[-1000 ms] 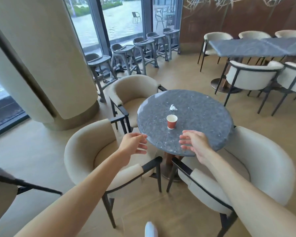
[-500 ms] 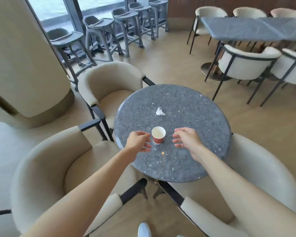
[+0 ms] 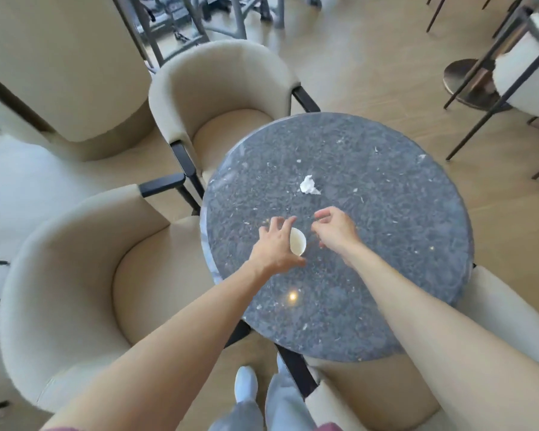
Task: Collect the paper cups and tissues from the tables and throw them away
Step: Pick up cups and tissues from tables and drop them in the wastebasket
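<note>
A small paper cup (image 3: 298,241) with a white inside stands on the round dark stone table (image 3: 386,244). My left hand (image 3: 276,247) wraps around the cup from the left, fingers and thumb on its sides. My right hand (image 3: 335,230) hovers just right of the cup, fingers curled and apart, holding nothing. A crumpled white tissue (image 3: 309,185) lies on the table a short way beyond both hands.
Cream armchairs ring the table: one at the left (image 3: 84,284), one at the far left (image 3: 218,98), one at the lower right (image 3: 492,309). A thick cream pillar (image 3: 66,63) stands at the far left. More chairs and a table base (image 3: 467,85) are at the far right.
I have stepped closer, so the table now fills the view. My left hand went from beside the cup to closing around it; my right hand moved forward past the cup's right side.
</note>
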Motion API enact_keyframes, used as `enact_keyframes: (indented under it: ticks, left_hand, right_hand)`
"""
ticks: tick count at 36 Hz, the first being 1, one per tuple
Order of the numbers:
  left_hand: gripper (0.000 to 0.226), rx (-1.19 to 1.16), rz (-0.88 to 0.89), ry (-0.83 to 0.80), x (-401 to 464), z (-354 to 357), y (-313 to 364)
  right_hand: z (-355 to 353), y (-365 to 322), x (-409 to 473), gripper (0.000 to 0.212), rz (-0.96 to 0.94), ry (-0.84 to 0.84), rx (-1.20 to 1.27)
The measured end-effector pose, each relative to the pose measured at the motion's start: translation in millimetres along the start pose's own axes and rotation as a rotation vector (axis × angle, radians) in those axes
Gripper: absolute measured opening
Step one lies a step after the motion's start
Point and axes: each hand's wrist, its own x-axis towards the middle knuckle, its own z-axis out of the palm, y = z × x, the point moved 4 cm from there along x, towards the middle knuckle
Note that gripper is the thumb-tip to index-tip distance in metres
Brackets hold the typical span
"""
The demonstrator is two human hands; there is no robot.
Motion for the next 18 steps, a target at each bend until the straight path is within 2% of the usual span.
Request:
enact_keyframes:
  ticks: [4, 8, 14, 18]
  left_hand:
    - [0.099, 0.156, -0.017, -0.027, 18.9, 21.4, 6.4]
    - [0.082, 0.209, -0.05, 0.018, 25.9, 34.5, 3.3]
    - [0.071, 0.052, -0.191, 0.121, 28.6, 32.7, -6.3]
    - [0.067, -0.064, -0.229, 0.223, 33.7, 24.1, -5.0]
  right_hand:
    - [-6.7, 9.5, 31.6, 0.032, 0.014, -0.01, -0.007]
    - [-11.4, 19.4, 54.7, 0.037, 0.051, -0.016, 0.003]
    - [-6.1, 23.5, 80.4, 0.04, 0.08, -0.048, -0.058]
    - [0.7, 17.4, 92.7, 0.04, 0.003, -0.049, -0.15]
